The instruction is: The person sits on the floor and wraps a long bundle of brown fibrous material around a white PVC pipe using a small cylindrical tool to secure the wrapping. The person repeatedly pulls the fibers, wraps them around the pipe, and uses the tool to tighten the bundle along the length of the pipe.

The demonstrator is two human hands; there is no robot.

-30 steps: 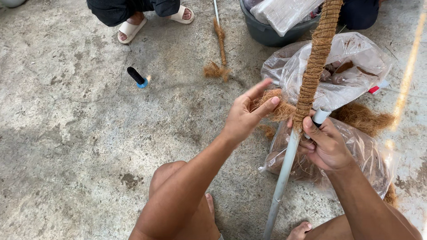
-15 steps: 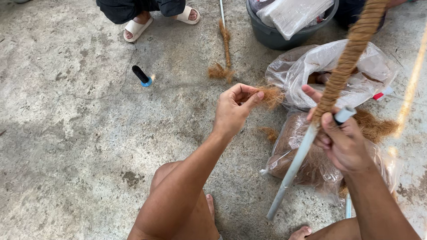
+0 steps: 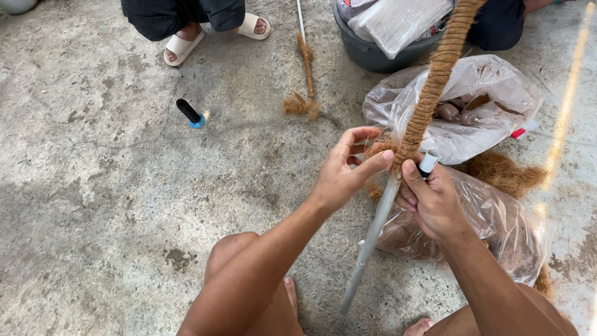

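Observation:
A grey pipe (image 3: 373,233) leans up from the floor, its upper length wrapped in brown coir rope (image 3: 435,81). My right hand (image 3: 432,202) grips the pipe just below the wrapped part, thumb pressed on the rope's lower end. In the same hand is a small black-and-white spool (image 3: 428,164). My left hand (image 3: 345,174) pinches a tuft of loose coir fibre (image 3: 376,149) against the lower end of the wrapping. My bare knee (image 3: 236,255) is below.
Two clear plastic bags of coir fibre (image 3: 497,218) and husk pieces (image 3: 491,112) lie behind the pipe. A dark bucket (image 3: 373,53) holds wrapped packs. Another person's sandalled feet (image 3: 211,34) are at the top. A black marker (image 3: 189,113) and a second wrapped stick (image 3: 306,68) lie on the concrete.
My left hand drew back to the left with fibre, then returned to the wrapping. The pipe and my right hand shifted right, then back to the left.

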